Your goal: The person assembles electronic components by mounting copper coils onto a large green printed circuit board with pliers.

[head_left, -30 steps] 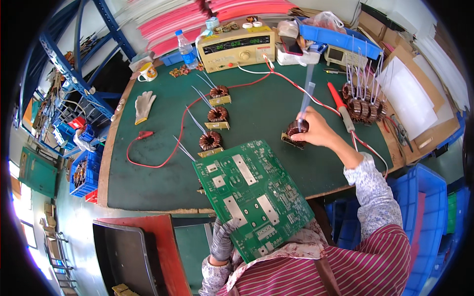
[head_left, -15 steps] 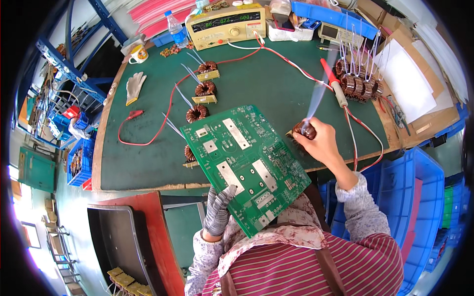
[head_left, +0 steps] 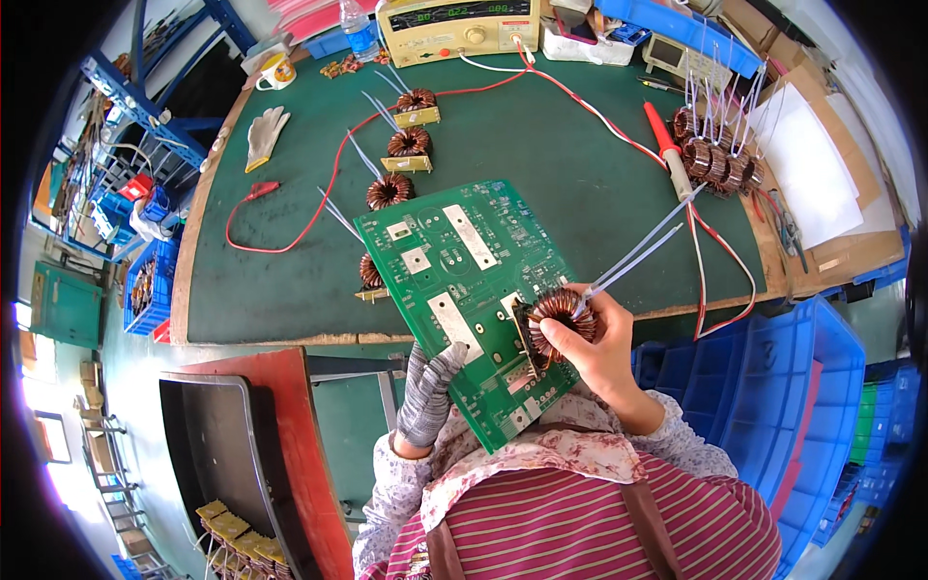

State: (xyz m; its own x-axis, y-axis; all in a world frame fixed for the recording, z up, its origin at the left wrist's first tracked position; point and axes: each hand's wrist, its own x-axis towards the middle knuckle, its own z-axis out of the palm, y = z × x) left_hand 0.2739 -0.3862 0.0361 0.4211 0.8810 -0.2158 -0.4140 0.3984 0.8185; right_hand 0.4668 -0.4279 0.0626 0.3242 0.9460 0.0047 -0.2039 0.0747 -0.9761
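Note:
My left hand (head_left: 427, 391), in a grey striped glove, grips the lower left edge of a green circuit board (head_left: 454, 280). The board is tilted and carries pale metal pads and holes. Bare, my right hand (head_left: 604, 353) pinches a copper-wound toroid coil (head_left: 563, 319) over the board's lower right part. Two pale wire leads run from that coil up to the right. Whether its base touches the board, I cannot tell. Beyond the board's left side stand several similar coils (head_left: 389, 191) on small yellowish bases, the nearest partly hidden by the board.
On the green mat stand a power supply (head_left: 454, 31) with red and white leads, a red-tipped probe (head_left: 667, 145), a coil cluster (head_left: 715, 159) and a glove (head_left: 265, 137). A black tray (head_left: 215, 425) lies lower left. Blue bins (head_left: 764, 406) stand at the right.
My right hand has brought the coil from the mat right of the board to over the board, toward me. My left hand still grips the board. The view has shifted slightly.

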